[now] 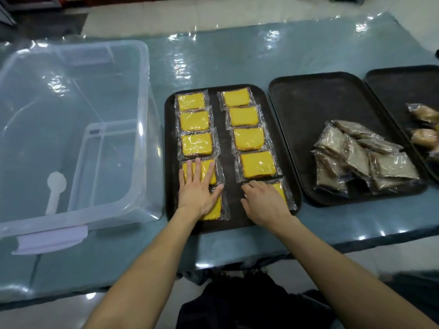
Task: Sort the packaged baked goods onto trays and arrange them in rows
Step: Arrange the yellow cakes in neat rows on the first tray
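Step in hand: squaring up the last packets of the yellow row set. The black rectangular tray (225, 141) nearest the person carries ten clear-wrapped yellow cake slices (249, 138) in two columns of five.

The left hand (197, 189) lies flat with straight fingers across the two nearest packets of the tray's left column. The right hand (263, 200) has bent fingers on the nearest packet of the right column (281, 189). Whether it pinches the wrap or only presses it cannot be told.

Assessment: this tray appears complete once these packets sit in line. The next move calls for a light sideways nudge, as the wraps touch or overlap and a hard push would disturb the neighbours.

Right of this tray, a second black tray (308, 115) holds a loose heap of brown wrapped slices (365, 157), not yet set in rows. Further right, a third black tray (399, 91) holds pale round wrapped buns (425, 136), partly out of view.

Left of the first tray stands a clear plastic storage bin (71, 138) holding a white scoop (55, 186). Nothing obstructs the hands.
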`<state>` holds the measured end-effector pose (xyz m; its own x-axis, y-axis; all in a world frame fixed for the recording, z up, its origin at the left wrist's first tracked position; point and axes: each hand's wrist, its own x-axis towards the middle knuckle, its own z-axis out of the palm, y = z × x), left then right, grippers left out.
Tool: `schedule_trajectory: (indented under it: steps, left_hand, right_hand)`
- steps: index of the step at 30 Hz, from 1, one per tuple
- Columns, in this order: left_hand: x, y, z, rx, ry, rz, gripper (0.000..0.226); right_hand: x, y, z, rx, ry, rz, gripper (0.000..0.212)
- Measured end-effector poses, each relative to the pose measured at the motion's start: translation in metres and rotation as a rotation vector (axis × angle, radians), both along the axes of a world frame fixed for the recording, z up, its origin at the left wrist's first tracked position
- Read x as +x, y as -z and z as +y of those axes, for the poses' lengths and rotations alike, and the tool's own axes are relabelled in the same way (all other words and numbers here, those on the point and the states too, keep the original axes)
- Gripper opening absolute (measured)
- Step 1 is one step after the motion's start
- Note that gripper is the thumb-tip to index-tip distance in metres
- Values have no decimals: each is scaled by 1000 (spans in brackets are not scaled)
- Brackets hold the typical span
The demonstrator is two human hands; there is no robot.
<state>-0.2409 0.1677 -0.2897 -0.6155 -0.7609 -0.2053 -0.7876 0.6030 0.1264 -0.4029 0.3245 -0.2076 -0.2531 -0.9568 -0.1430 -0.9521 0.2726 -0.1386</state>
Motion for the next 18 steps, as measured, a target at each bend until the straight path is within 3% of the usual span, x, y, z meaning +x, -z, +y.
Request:
schedule_trajectory:
  steps: [11,18]
  left_hand:
    - [-18,-19,-2,38,53,-58,84]
    - [-79,-67,6,-161,199,69,36]
  right_hand:
    - [-32,-12,-1,24,-6,25,31]
    - [-90,-32,17,-14,39,71,17]
